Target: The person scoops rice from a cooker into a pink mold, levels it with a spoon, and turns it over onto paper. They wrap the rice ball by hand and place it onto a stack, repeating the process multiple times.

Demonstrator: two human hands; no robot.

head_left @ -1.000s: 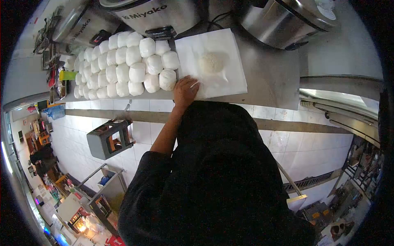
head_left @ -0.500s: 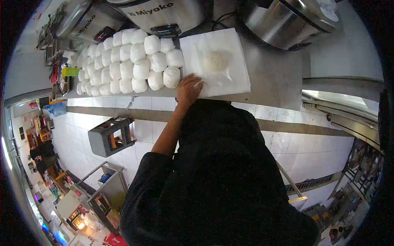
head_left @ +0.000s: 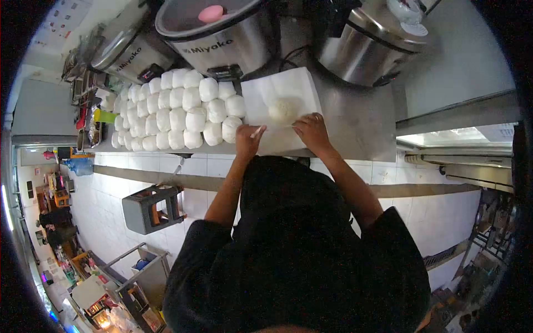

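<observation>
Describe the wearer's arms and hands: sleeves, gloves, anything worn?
The left hand and right hand are bare, no gloves. Forearms are uncovered. A black top with short sleeves covers the upper arms: left sleeve, right sleeve. No watch or ring shows, though detail is too small to be sure.

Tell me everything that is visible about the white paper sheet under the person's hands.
The white paper sheet is thin, roughly square and slightly creased. It lies flat on the steel counter, right beside the rows of white wrapped bundles. A small mound of rice sits near its middle. The left hand touches its near left corner, and the right hand rests on its near edge.
</observation>
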